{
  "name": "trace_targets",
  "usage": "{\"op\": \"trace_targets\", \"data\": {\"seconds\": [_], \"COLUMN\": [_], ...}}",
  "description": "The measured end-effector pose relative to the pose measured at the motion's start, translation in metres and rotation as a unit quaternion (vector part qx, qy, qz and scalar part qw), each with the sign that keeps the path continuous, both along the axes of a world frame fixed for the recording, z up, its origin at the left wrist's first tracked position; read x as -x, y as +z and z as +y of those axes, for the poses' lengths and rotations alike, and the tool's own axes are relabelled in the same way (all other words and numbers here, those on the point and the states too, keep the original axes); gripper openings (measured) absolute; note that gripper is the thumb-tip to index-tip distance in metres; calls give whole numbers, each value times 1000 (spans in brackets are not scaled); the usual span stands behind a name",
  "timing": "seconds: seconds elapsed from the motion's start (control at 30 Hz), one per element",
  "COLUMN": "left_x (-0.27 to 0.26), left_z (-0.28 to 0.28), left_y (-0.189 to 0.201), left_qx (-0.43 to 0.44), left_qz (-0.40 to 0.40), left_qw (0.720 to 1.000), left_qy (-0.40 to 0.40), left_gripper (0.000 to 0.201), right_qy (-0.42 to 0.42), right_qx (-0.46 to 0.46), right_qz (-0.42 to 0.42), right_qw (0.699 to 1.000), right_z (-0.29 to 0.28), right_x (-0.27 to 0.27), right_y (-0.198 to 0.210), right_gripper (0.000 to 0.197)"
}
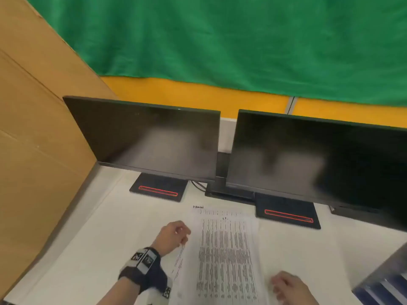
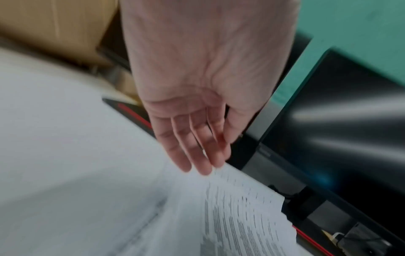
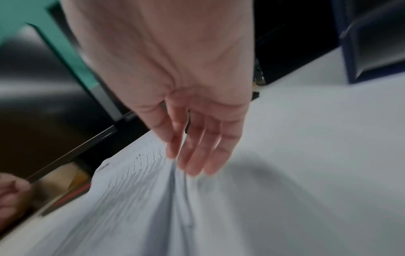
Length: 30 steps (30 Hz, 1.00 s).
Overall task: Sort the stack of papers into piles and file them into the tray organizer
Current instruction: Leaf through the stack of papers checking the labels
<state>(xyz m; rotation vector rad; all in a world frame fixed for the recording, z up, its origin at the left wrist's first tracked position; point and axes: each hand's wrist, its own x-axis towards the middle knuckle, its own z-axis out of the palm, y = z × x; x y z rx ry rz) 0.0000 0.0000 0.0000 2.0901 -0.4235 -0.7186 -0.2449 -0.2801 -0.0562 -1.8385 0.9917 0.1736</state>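
A stack of printed papers lies on the white desk in front of me. My left hand is at the stack's left edge, where a sheet's edge is lifted a little. In the left wrist view the left hand has straight fingers, with the tips touching the papers. My right hand is at the stack's right edge. In the blurred right wrist view the right hand has loose, nearly straight fingers touching a raised ridge of the papers. The dark blue tray organizer stands at the near right.
Two dark monitors on black stands stand behind the papers. A large cardboard box walls off the left side. A green cloth hangs at the back. The tray organizer sits right of my right hand.
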Motion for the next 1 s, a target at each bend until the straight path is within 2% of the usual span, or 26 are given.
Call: {"op": "trace_targets", "data": {"seconds": [0.07,0.13,0.27,0.33,0.4,0.47,0.53,0.6,0.63,0.7,0.77,0.83,0.93,1.0], "left_x": [-12,-22,-36,-42,-45,-49,-52,-50,-47,-43,-39,-35,-31,-33], "left_z": [-21,-43,-61,-64,-67,-69,-73,-75,-75,-72,-67,-65,-66,-67], "left_y": [-12,-23,-55,-59,-65,-65,-59,-52,-48,-42,-37,-35,-33,-33], "left_qx": [-12,-103,-248,-299,-326,-336,-333,-296,-266,-189,-120,-100,-107,-80], "left_qz": [-11,-88,-224,-244,-244,-242,-265,-303,-304,-242,-177,-155,-138,-114], "left_qw": [1000,989,921,894,879,870,862,869,882,926,953,956,953,962], "left_qy": [1,-56,-198,-226,-249,-267,-274,-255,-242,-221,-216,-226,-247,-236], "left_gripper": [18,15,64,83,94,95,79,46,33,22,21,25,26,28], "right_qy": [-8,-7,-42,-41,-40,-31,-17,-15,-24,-57,-84,-108,-137,-145], "right_qx": [23,40,57,80,89,99,106,107,106,94,76,32,-48,-75], "right_qz": [-7,2,57,78,80,70,58,43,33,1,-35,-68,-119,-147], "right_qw": [1000,999,996,993,992,992,993,993,994,994,993,991,982,976], "right_z": [14,26,45,54,60,65,64,61,57,45,29,17,14,15], "right_x": [-35,-59,-79,-80,-74,-67,-61,-55,-53,-54,-60,-70,-80,-81], "right_y": [4,5,-7,-6,-9,-9,-12,-12,-10,-7,-6,-7,-3,0], "right_gripper": [17,15,41,50,54,54,53,57,60,65,68,62,29,18]}}
